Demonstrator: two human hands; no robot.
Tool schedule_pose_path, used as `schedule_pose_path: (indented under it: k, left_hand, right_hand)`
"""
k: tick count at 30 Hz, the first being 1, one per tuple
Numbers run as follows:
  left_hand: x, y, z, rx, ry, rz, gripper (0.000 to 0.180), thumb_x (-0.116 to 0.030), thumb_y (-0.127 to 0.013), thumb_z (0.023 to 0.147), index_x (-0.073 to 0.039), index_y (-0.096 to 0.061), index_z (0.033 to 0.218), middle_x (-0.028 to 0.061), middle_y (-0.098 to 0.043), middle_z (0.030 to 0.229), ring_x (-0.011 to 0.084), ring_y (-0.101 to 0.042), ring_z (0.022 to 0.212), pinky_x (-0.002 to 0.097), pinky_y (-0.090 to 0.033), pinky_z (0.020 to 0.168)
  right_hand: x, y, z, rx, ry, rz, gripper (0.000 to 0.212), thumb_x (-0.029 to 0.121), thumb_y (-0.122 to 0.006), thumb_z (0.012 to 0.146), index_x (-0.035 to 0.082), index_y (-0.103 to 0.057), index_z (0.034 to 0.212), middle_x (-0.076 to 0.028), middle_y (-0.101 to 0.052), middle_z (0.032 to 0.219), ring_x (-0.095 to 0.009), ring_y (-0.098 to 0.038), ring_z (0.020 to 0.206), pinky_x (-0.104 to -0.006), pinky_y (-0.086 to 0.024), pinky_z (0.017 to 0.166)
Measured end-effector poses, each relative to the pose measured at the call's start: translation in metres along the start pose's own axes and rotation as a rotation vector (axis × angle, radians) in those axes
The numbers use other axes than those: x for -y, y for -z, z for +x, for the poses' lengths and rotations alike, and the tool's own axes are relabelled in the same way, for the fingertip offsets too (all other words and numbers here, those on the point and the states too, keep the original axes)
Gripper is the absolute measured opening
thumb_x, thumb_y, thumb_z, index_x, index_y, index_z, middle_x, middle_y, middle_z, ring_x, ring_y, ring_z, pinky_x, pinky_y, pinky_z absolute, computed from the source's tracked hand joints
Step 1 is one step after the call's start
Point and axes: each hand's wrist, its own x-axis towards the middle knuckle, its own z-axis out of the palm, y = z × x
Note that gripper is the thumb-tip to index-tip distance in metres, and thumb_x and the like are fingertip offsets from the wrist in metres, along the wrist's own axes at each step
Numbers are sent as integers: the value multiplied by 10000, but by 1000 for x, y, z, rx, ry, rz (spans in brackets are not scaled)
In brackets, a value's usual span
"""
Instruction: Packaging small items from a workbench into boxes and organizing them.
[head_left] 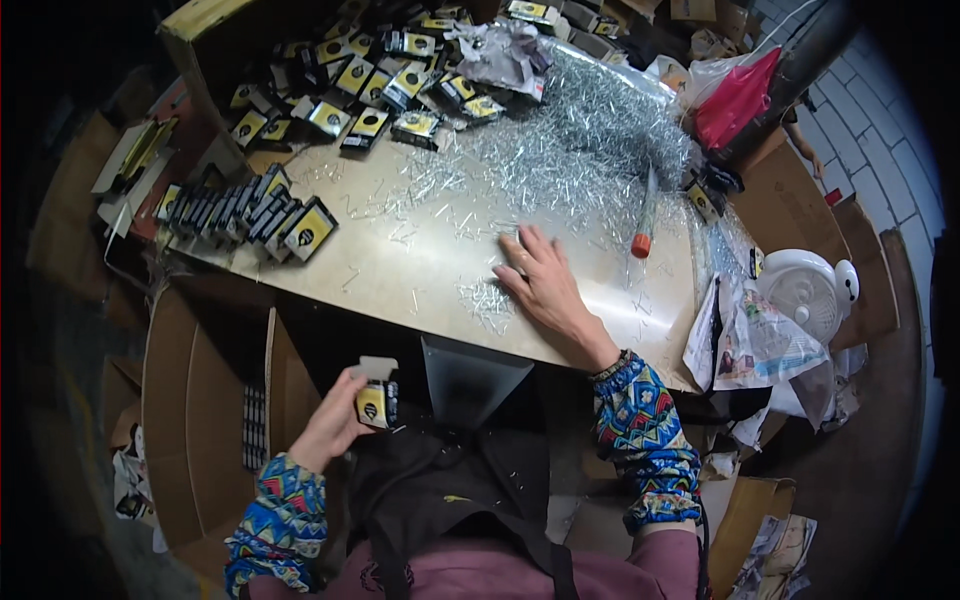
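Observation:
My left hand (335, 420) holds a small black and yellow box (375, 400) with its grey flap up, below the table's near edge and left of a metal chute (468, 375). My right hand (540, 283) lies flat, fingers spread, on the brown tabletop (400, 270), resting on a small heap of thin silver pins (488, 298). A much larger pile of the same pins (590, 140) spreads beyond it toward the far right.
A row of filled black and yellow boxes (250, 212) stands at the table's left; many more lie loose at the back (370, 85). An orange-capped tool (643, 230) lies right of my hand. An open carton (200, 420) sits lower left, a white fan (805, 290) right.

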Motion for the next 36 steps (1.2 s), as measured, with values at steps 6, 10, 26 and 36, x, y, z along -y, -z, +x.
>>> schedule_pose_path:
  k: [6, 10, 26, 36]
  left_hand:
    - [77, -22, 29, -27, 18, 421, 203, -131, -621, 948, -66, -617, 1140, 16, -639, 963, 85, -573, 821, 224, -468, 657]
    - [97, -44, 26, 102, -63, 348, 281, -83, -651, 909, -31, -602, 1182, 7, -648, 996, 82, -603, 848, 241, -513, 712]
    - [97, -74, 2, -98, 101, 8, 307, -78, -597, 901, -32, -538, 1199, 16, -625, 1005, 75, -574, 865, 208, -462, 700]
    - [127, -71, 1, -199, -468, 966, 681, -126, -757, 739, 30, -405, 1301, 246, -543, 1194, 417, -566, 1105, 477, -478, 914]
  right_hand:
    - [34, -13, 24, 32, 130, -87, 547, 459, -530, 993, 158, -503, 1449, -233, -357, 1546, -422, -304, 1444, -544, -220, 1184]
    - [68, -33, -6, -50, 152, -44, 485, 398, -538, 998, 107, -546, 1385, -240, -411, 1498, -433, -356, 1405, -534, -274, 1160]
    - [120, 37, -114, 67, -35, 387, 442, -127, -561, 761, 62, -711, 1132, -115, -682, 1147, -305, -620, 1053, -365, -513, 882]
    - [128, -42, -173, 449, 150, 232, 401, -2, -612, 793, -22, -612, 1193, -164, -597, 1127, -338, -587, 970, -400, -493, 824]
